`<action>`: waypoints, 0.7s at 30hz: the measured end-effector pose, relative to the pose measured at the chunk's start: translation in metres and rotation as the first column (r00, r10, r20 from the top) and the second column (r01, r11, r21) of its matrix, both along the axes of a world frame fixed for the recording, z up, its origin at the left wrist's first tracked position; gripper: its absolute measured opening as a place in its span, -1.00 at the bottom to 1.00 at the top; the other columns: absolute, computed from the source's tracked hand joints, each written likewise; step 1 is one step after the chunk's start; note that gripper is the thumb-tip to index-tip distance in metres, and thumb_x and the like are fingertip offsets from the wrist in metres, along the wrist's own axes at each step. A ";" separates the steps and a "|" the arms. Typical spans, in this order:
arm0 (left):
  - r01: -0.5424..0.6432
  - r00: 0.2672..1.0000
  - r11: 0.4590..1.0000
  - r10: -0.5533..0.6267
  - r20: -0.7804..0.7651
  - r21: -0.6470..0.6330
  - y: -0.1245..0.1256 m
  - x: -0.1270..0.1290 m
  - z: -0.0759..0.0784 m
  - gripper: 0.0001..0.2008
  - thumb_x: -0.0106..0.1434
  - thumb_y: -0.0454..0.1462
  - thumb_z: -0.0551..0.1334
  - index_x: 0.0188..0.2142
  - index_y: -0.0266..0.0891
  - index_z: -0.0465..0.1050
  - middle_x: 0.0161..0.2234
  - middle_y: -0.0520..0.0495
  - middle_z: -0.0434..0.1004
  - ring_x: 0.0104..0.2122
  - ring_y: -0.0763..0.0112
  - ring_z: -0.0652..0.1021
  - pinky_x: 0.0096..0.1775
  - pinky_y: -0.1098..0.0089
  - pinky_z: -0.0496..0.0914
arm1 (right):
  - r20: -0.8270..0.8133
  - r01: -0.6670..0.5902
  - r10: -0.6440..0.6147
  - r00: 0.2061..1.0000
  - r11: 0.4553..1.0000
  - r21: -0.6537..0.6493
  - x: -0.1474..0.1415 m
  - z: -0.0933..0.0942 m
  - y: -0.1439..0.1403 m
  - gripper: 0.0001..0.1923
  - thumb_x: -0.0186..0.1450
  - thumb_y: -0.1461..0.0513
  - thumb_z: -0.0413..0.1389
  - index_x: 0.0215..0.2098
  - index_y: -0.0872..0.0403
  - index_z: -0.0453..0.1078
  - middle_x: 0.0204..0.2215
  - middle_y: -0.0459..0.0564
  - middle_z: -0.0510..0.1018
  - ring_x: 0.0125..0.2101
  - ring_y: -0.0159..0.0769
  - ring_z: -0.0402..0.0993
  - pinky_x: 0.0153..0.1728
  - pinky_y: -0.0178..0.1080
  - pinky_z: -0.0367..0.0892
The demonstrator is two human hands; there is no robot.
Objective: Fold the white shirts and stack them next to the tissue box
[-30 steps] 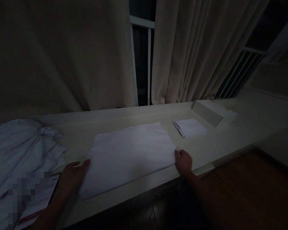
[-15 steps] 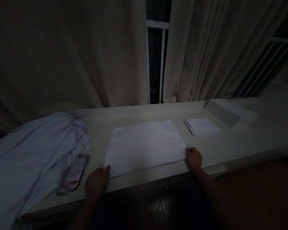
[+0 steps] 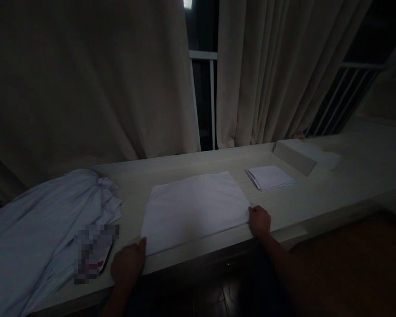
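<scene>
A white cloth (image 3: 194, 211) lies flat as a folded rectangle on the pale wooden surface. My left hand (image 3: 128, 263) is closed at its near left corner, thumb along the edge. At the near right corner, my right hand (image 3: 260, 221) pinches the edge between thumb and fingers. Beyond the right hand sits a smaller folded white cloth (image 3: 271, 177), its layers showing on the left side. To the left spreads a loose heap of white cloth (image 3: 49, 229), crumpled at its far end.
A blurred flat item (image 3: 97, 253) lies between the heap and my left hand. A white box (image 3: 297, 156) stands at the back right of the wooden surface (image 3: 343, 189). Beige curtains (image 3: 145, 79) hang behind it, parted over a white railing (image 3: 203, 55). The room is dim.
The head view has tilted up and turned slightly right, so everything sits lower and mostly farther left. Both hands stay at the same corners of the cloth, which looks unchanged.
</scene>
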State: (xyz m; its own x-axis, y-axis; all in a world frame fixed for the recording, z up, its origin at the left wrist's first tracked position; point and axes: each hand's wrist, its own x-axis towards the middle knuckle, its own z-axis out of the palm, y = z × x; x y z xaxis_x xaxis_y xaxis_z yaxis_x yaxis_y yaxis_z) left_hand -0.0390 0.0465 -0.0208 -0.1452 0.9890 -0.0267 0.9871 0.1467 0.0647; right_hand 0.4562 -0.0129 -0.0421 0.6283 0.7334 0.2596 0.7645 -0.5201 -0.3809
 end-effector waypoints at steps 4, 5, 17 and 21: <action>0.035 0.998 0.927 -0.011 -0.066 0.373 -0.015 0.019 0.006 -0.38 0.31 0.05 -0.12 -0.18 -0.43 0.49 -0.23 -0.39 0.53 -0.19 0.00 0.50 -0.13 0.12 0.31 | 0.060 0.010 -0.018 0.998 0.991 0.132 -0.006 0.010 -0.001 -0.62 0.42 0.09 -0.08 -0.13 0.20 0.43 -0.21 0.25 0.53 -0.14 -0.03 0.40 -0.14 -0.13 0.17; 0.122 0.992 0.883 -0.091 -0.091 0.453 -0.020 0.031 0.005 -0.43 0.32 0.01 -0.09 -0.14 -0.41 0.47 -0.18 -0.37 0.52 -0.14 0.01 0.49 -0.09 0.11 0.31 | 0.088 -0.006 -0.008 0.996 0.987 0.163 -0.013 0.012 -0.002 -0.62 0.42 0.10 -0.08 -0.10 0.21 0.42 -0.17 0.28 0.51 -0.10 0.00 0.38 -0.10 -0.10 0.17; 0.803 0.579 0.454 -0.751 -0.319 0.386 -0.075 0.135 -0.043 -0.26 0.30 0.04 0.06 0.36 -0.24 -0.05 0.31 -0.23 0.13 0.30 0.11 0.18 0.24 0.03 0.13 | 0.332 -0.765 0.698 0.635 0.626 0.148 -0.182 -0.044 -0.050 -0.57 0.43 0.17 -0.06 0.23 0.07 0.28 0.21 0.07 0.34 0.25 -0.14 0.16 0.27 0.04 -0.03; 0.789 0.597 0.472 -0.739 -0.311 0.392 -0.073 0.130 -0.049 -0.27 0.30 0.02 0.08 0.36 -0.23 -0.05 0.32 -0.20 0.11 0.32 0.11 0.14 0.25 0.02 0.11 | 0.315 -0.720 0.668 0.675 0.690 0.079 -0.155 -0.028 -0.051 -0.57 0.44 0.15 -0.09 0.21 0.11 0.32 0.19 0.11 0.36 0.24 -0.09 0.18 0.28 0.06 -0.05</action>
